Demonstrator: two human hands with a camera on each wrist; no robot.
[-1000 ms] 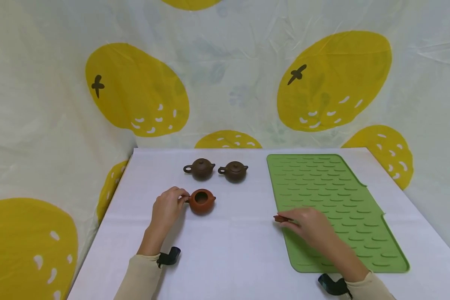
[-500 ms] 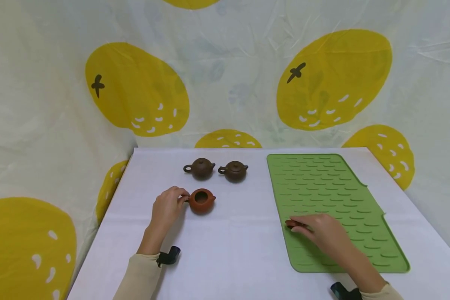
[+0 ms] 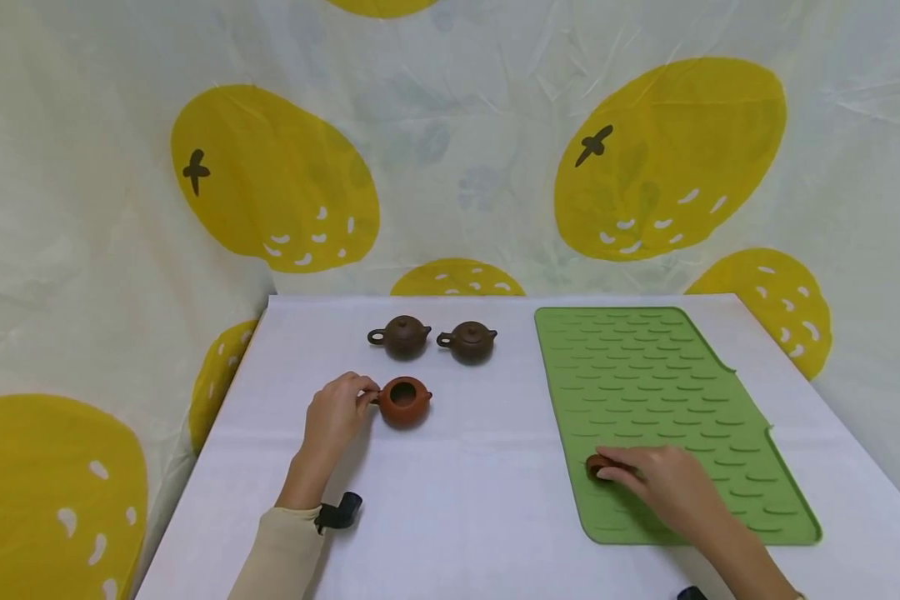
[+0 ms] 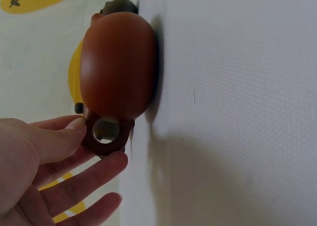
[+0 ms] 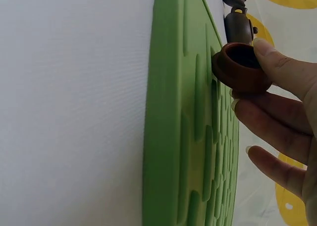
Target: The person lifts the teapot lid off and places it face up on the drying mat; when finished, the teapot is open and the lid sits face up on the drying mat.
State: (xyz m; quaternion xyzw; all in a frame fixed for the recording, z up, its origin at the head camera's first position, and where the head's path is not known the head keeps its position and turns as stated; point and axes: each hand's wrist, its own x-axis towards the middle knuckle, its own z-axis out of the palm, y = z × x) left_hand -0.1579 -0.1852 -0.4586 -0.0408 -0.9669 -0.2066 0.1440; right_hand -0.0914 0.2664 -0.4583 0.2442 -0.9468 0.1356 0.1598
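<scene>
An orange-brown clay teapot (image 3: pixel 403 403) without its lid stands on the white table, its round mouth showing from above. The left hand (image 3: pixel 339 417) pinches the top of its ring handle (image 4: pixel 92 140) between thumb and forefinger, the other fingers spread beside it. Over the near left part of the green mat (image 3: pixel 630 358), the right hand (image 3: pixel 663 483) pinches the matching teapot lid (image 5: pixel 242 70) by its sides. In the right wrist view the lid is turned over, its hollow underside facing away from the mat and its edge close to the mat's ridges.
Two dark brown teapots with lids on, one on the left (image 3: pixel 404 337) and one on the right (image 3: pixel 472 342), stand behind the orange-brown one. A curtain (image 3: pixel 465 167) printed with yellow fruit hangs behind the white table (image 3: pixel 480 500).
The right hand has moved right and toward the near side with the lid, from the mat's left edge to over the mat, tipping the lid over. The left hand and teapot have stayed still.
</scene>
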